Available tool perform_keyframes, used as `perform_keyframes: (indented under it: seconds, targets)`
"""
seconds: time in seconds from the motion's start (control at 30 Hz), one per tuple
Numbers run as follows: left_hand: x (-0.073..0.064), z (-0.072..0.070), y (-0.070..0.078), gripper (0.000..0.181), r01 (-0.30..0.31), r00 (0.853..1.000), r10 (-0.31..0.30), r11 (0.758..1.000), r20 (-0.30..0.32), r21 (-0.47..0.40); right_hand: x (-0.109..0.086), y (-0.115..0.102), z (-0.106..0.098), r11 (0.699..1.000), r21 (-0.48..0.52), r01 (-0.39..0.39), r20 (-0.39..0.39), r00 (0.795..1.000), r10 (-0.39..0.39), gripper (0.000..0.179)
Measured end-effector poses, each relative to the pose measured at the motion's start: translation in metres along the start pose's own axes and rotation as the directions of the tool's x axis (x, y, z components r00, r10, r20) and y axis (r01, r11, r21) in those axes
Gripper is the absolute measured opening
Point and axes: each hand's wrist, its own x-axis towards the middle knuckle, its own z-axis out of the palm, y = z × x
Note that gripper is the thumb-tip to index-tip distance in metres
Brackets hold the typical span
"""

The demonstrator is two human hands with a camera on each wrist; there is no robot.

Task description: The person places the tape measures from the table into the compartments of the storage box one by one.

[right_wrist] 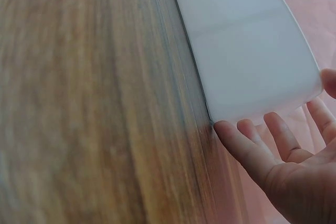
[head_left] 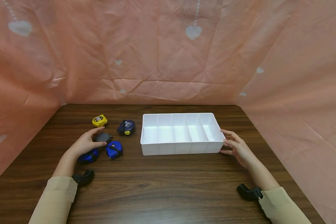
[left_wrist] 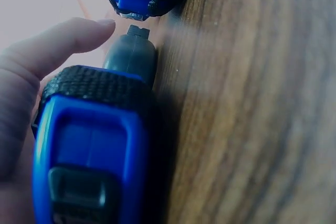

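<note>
Apparently little was done: beside the left hand (head_left: 85, 143), its grip uncertain, lay a rounded blue plastic tape measure (head_left: 88, 157), a yellow one (head_left: 100, 121) and a straddled dark-grey one (head_left: 102, 137); then a second blue one (head_left: 114, 148) and a navy one (head_left: 127, 127), all outside the white plastic five-compartment box (head_left: 182, 148) touched by the relaxed right hand (head_left: 238, 149).

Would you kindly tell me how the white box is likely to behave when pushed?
The white box seems thin-walled, so it is probably light and may slide easily. Its wide, low shape suggests it is unlikely to tip. Its smooth sides might feel slippery to the right hand.
</note>
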Motion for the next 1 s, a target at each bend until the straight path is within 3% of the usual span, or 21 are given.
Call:
perform_keyframes:
  seconds: [0.43,1.0]
  targets:
    - [0.001,0.0012,-0.0042,0.076,-0.022,1.0,0.022,0.999,0.006,0.032,-0.0014,-0.0018,0.0012,1.0,0.003,0.015,0.01,1.0,-0.015,0.038]
    - [0.0009,0.0007,0.0016,0.068,-0.014,1.0,0.012,0.997,0.018,0.079,-0.0011,-0.0015,0.001,1.0,0.01,0.022,0.015,1.0,-0.022,0.038]
